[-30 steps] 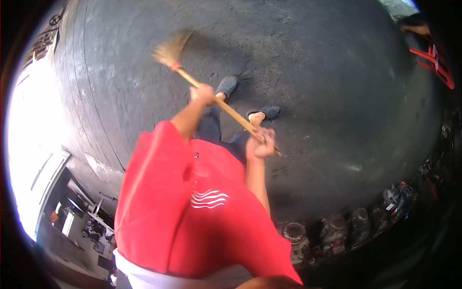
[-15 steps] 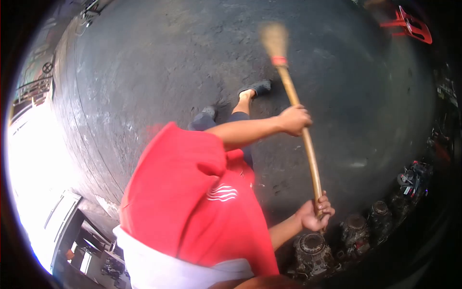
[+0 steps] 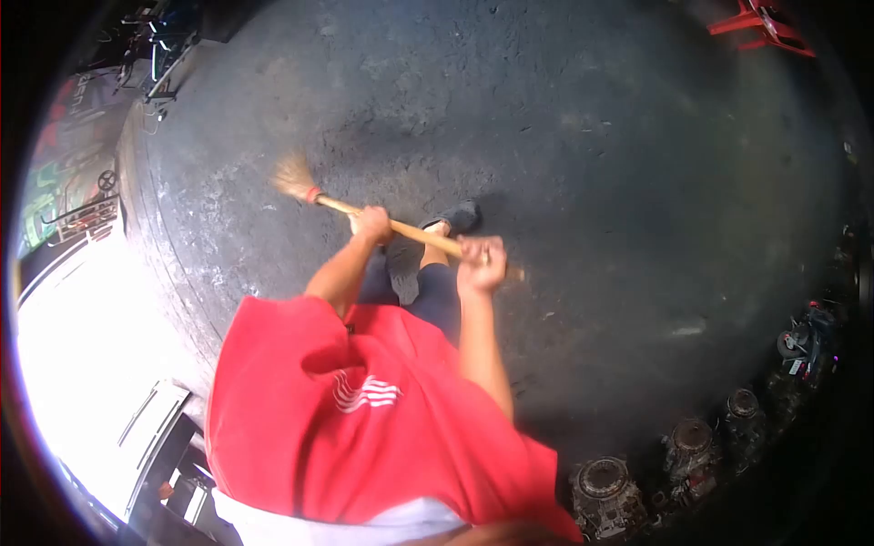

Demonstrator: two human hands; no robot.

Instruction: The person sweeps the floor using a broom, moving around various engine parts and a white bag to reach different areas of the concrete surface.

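Left hand point(image 3: 371, 224) and right hand point(image 3: 481, 264) both clench the broom point(image 3: 423, 236) handle, bristles pointing toward the floor's point(image 3: 619, 182) left edge.

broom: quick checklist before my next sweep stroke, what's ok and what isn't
1. Grip: left hand and right hand are both closed round the broom handle: ok.
2. Bristles down on the floor: blurred, cannot tell.
3. Binding: the red band sits at the base of the bristles: ok.
4. Foot out of the way: the shoe shows right beside the handle, and the gap is unclear: cannot tell.
5. Room to swing: the machine parts along the edge stand well apart from the bristles: ok.
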